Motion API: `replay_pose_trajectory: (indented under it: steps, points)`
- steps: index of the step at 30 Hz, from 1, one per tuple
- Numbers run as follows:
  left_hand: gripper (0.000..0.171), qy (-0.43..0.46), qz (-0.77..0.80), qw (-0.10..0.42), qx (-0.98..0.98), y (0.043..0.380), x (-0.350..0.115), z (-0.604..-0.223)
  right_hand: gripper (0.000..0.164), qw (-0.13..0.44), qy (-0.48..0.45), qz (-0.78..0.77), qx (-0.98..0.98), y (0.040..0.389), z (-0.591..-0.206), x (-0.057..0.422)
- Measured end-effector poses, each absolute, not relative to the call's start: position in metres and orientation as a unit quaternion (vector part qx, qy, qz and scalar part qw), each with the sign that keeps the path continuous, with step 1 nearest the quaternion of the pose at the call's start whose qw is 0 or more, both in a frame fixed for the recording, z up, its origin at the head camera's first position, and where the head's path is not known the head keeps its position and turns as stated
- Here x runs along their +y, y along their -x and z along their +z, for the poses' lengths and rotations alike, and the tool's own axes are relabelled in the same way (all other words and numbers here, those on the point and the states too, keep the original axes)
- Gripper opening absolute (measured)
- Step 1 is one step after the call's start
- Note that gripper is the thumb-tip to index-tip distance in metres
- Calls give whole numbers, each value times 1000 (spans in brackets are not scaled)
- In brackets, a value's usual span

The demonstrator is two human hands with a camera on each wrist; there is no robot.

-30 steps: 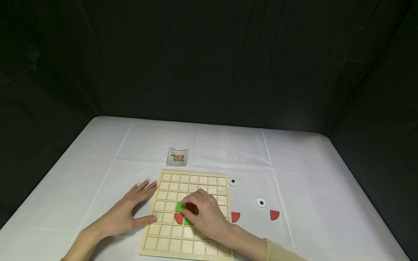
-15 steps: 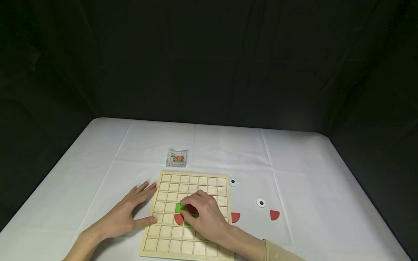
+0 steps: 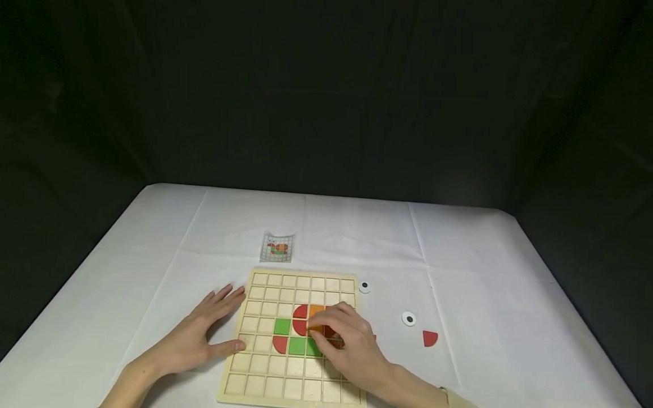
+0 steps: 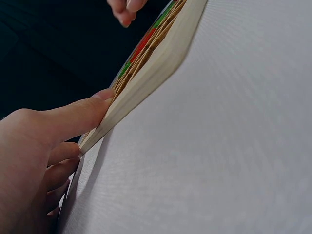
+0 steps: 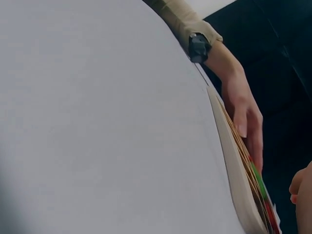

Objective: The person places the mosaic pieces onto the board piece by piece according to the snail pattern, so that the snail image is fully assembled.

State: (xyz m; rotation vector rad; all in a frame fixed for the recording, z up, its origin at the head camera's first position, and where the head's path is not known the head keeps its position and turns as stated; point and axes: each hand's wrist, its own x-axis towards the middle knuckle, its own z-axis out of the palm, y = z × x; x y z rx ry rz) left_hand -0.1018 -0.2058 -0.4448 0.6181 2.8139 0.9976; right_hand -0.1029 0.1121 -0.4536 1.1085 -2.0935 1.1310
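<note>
A pale wooden grid board (image 3: 255,383) lies on the white cloth. My left hand (image 3: 191,334) lies along its left side, fingers straight and thumb (image 4: 92,107) resting on the board's edge. Over the board my right hand (image 3: 352,345) hovers with bent fingers, thumb and index slightly apart, no piece visible between them. Left of its fingertips are a green square (image 3: 282,326), two red quarter-circles (image 3: 301,311) stacked vertically, and a lower red quarter-circle (image 3: 279,344) beside another green square (image 3: 297,346). An orange piece (image 3: 316,310) shows above the fingers; the right hand covers other pieces partly.
Behind the board lies a picture card (image 3: 276,248) with a gridded, coloured figure. To its right are two white eye discs (image 3: 408,318) and a red quarter-circle (image 3: 430,338). Another red piece is mostly hidden by the right hand. Black curtain (image 3: 326,102) hangs behind the table.
My right hand has shifted right across the board, off the green square, uncovering the red quarter-circles and a green square. The left hand stays where it was.
</note>
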Motion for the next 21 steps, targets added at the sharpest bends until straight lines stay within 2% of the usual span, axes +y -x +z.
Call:
replay_pose_trajectory:
  steps: [21]
  points:
    - [89,-206,338,44,917,104,-204,-445,44,280,-328,390,-814,85,-466,207]
